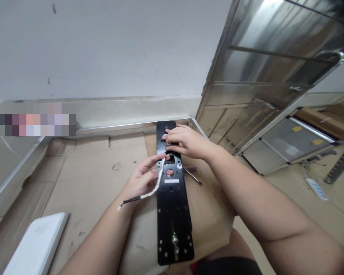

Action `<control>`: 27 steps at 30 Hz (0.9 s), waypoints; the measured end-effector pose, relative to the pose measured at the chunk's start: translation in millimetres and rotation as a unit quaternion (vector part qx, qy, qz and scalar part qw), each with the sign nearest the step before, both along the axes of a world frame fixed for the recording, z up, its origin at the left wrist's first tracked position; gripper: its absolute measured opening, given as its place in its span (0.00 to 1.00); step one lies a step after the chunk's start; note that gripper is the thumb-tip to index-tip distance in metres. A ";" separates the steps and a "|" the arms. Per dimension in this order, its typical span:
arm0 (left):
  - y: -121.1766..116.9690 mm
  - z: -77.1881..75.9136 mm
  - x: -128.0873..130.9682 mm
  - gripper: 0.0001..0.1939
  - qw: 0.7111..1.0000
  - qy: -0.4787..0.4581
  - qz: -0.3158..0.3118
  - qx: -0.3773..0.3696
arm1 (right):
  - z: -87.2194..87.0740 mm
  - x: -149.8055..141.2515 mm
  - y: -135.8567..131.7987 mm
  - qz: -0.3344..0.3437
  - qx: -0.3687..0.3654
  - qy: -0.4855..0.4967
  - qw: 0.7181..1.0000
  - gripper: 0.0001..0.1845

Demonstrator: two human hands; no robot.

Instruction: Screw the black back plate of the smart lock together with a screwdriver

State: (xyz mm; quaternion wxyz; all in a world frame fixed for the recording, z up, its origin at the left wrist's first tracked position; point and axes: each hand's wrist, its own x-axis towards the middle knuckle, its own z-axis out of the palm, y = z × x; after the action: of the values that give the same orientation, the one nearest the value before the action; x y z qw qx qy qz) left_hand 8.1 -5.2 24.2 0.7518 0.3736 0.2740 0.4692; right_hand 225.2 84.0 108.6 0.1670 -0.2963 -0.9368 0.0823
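Note:
A long black metal mounting plate (172, 206) with several holes and cut-outs lies lengthwise on brown cardboard (86, 191). My left hand (143, 177) pinches a white-sheathed cable (159, 180) above the plate's middle, and the cable's black end (129, 201) trails to the left. My right hand (186, 141) lies over the plate's upper end, its fingertips near a small metal part on the plate. Those fingers hide whether they grip anything. A threaded metal spindle (175, 240) stands on the plate's lower end. A screwdriver (192, 175) lies just right of the plate.
A white flat panel (37, 244) lies at the lower left on the cardboard. A low metal edge (132, 128) runs behind the cardboard, before a grey wall. A large steel door (263, 68) leans at the right, and a power strip (317, 189) lies on the floor.

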 end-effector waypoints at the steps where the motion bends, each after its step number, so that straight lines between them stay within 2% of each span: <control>1: -0.1 -1.0 -2.3 0.24 1.000 0.004 -0.011 0.013 | 0.0 0.2 0.0 -0.004 -0.002 0.000 1.000 0.10; 6: -5.2 1.8 -9.0 0.27 0.995 0.050 -0.050 0.067 | -0.4 1.0 2.7 0.043 -0.007 0.026 0.999 0.10; 11: -9.9 5.7 -8.2 0.35 0.986 0.077 -0.084 0.119 | -1.4 2.3 4.4 0.043 0.001 0.035 0.998 0.11; 15: -8.8 4.6 -6.2 0.30 0.970 0.155 -0.040 0.182 | -3.1 2.7 4.4 0.030 0.001 0.025 0.999 0.12; 17: -7.8 5.9 -5.9 0.25 0.951 0.203 -0.023 0.230 | -3.7 2.6 4.4 0.024 -0.001 0.019 1.000 0.12; 20: -7.6 8.9 -6.2 0.23 0.914 0.280 -0.010 0.294 | -4.4 2.3 4.8 0.018 -0.003 0.014 1.000 0.12; 24: -9.4 7.5 -5.3 0.20 0.888 0.347 0.004 0.302 | -5.9 2.3 6.3 0.024 0.005 0.020 0.999 0.12; 27: -9.3 3.5 -2.5 0.17 0.873 0.373 0.045 0.310 | -7.4 2.5 7.4 0.028 0.013 0.026 0.999 0.11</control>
State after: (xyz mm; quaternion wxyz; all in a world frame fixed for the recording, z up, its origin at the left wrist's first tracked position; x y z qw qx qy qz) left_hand 5.7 -14.5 27.7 0.4174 0.7221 0.3908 0.3893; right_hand 227.6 91.4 101.2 0.1928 -0.2653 -0.9411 0.0829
